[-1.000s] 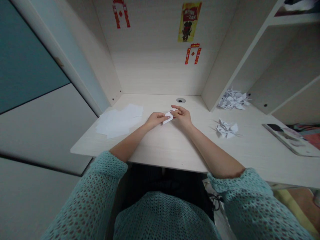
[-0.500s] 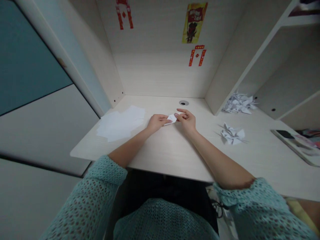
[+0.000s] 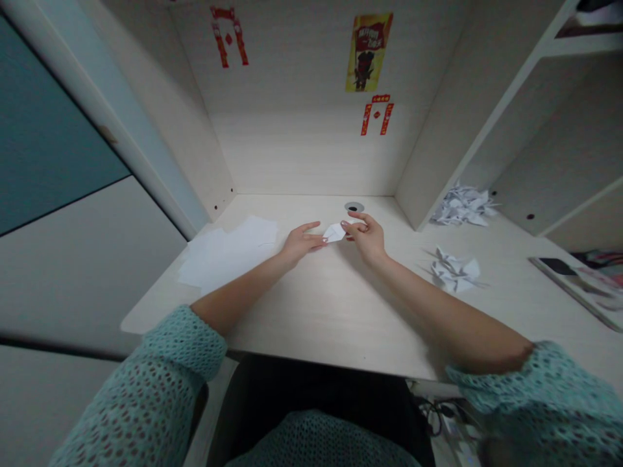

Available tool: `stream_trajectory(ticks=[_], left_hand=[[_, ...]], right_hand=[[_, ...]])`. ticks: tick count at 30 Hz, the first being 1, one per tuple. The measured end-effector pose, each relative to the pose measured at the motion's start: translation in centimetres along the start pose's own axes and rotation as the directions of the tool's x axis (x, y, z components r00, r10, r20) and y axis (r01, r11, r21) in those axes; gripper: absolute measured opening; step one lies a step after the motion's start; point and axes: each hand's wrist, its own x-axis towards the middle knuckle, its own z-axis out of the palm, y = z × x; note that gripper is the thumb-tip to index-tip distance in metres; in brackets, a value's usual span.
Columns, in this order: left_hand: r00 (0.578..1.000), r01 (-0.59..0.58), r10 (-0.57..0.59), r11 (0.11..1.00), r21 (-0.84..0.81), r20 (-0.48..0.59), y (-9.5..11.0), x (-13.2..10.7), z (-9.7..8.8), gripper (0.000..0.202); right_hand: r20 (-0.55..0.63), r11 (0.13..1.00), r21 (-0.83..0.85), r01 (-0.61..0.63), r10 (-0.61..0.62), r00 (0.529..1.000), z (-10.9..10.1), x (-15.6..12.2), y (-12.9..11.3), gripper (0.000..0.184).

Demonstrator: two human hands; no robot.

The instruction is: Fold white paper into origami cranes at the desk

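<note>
- Pinching the folded paper [image 3: 335, 232] over the worktop [image 3: 316, 318], the right hand [image 3: 369, 240] likely steadies its three o'clock edge.
- The left hand [image 3: 296, 245] touches its eight o'clock corner, one finger spread; whether this grip pinches, I cannot tell.
- Flat sheets [image 3: 236, 250] lie at nine o'clock, folded pieces [image 3: 456, 271] near three, probably to avoid mixing.

White paper [image 3: 334, 233] at centre, mint-green openwork sleeve [image 3: 131, 395] lower left, yellow-and-red poster [image 3: 368, 52] up top, teal panel [image 3: 43, 130] upper left
</note>
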Motion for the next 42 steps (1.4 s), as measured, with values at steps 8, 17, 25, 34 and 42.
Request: stream_trajectory(ticks=[8,17,25,34,42], left_hand=[[0.984,-0.178,0.177,0.983,0.035,0.034,-0.3,-0.8,0.0,0.056],[0.941,-0.327,0.306,0.93,0.167,0.142,-0.6,-2.1,1.3,0.043],[0.955,-0.291,0.296,0.932,0.216,0.007,-1.1,-1.7,0.5,0.036],[0.962,-0.268,0.274,0.947,0.174,-0.01,-1.0,-1.9,0.2,0.029],[0.97,-0.188,0.227,0.925,0.329,-0.084,-0.7,-2.5,0.1,0.027]], right_hand=[[0.051,0.995,0.083,-0.062,0.058,0.997,-0.4,-0.8,0.9,0.047],[0.057,0.98,0.195,-0.026,0.015,0.998,0.3,-2.5,1.3,0.033],[0.289,0.995,0.102,0.025,-0.053,0.956,0.7,-3.8,1.0,0.046],[0.317,1.0,0.029,-0.007,-0.002,0.949,0.5,-4.1,1.3,0.035],[0.229,1.0,-0.011,-0.019,0.021,0.973,0.2,-4.3,1.3,0.025]])
